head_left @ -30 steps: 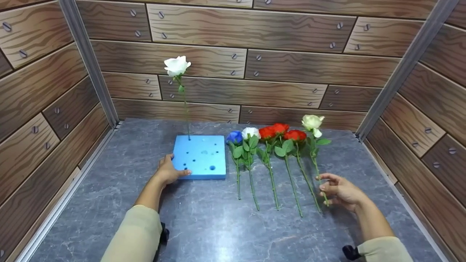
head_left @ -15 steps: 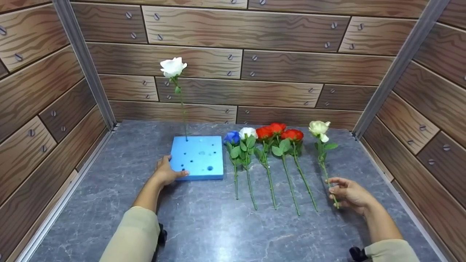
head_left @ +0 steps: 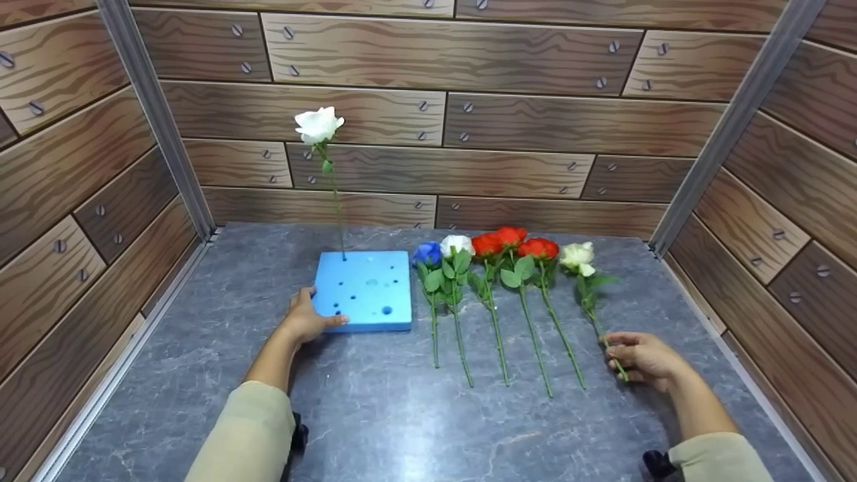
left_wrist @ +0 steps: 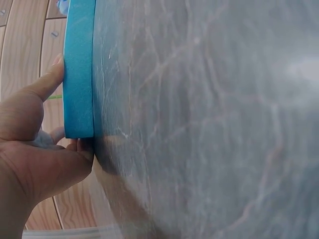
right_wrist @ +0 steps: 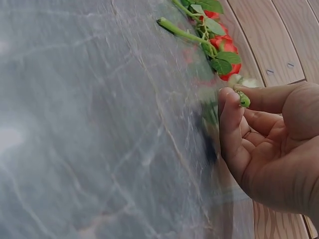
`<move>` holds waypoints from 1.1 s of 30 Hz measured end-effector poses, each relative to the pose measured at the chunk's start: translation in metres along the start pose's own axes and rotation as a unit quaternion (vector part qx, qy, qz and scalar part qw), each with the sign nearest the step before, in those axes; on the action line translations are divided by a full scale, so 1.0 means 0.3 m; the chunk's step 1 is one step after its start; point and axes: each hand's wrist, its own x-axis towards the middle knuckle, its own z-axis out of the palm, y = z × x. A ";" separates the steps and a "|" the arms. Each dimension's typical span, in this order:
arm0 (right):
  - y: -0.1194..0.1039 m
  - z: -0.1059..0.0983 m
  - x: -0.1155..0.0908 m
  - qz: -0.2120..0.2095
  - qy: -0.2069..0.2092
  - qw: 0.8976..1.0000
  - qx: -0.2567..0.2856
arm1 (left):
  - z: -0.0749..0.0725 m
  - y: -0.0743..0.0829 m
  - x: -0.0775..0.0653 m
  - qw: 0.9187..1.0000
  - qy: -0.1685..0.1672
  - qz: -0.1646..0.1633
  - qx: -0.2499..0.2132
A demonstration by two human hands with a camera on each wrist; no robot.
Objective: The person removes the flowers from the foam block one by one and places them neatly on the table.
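Observation:
A blue foam block (head_left: 375, 291) with several holes lies on the table, and a white rose (head_left: 319, 126) stands upright in a hole at its back left. My left hand (head_left: 304, 320) grips the block's front-left corner, thumb over the top and fingers against the side (left_wrist: 42, 164). At the right, my right hand (head_left: 644, 360) pinches a pale yellow rose (head_left: 577, 257) near the lower end of its stem. This rose slants with its bloom away from me, low over the table. In the right wrist view the cut stem end (right_wrist: 243, 99) pokes out between thumb and fingertips.
Between the hands lies a row of roses: a blue rose (head_left: 427, 253), a white one (head_left: 457, 246) and three red roses (head_left: 511, 235), stems toward me. Wood-patterned walls (head_left: 522, 120) enclose the grey marbled table (head_left: 402, 415) at the back and sides.
My right hand has shifted right with the pale yellow rose, away from the red ones. Its bloom then dipped toward the table. The left hand has stayed on the block.

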 end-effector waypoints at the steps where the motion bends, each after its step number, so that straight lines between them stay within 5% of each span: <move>1: -0.001 0.001 0.003 0.002 0.002 1.000 -0.004 | 0.000 -0.001 0.001 1.000 0.000 0.000 -0.001; 11: -0.014 0.033 0.015 0.004 0.058 0.992 -0.115 | 0.001 0.002 -0.011 1.000 -0.001 0.009 -0.005; 33: -0.014 0.068 0.029 -0.005 0.128 0.973 -0.195 | 0.001 -0.005 -0.017 1.000 0.005 -0.001 -0.004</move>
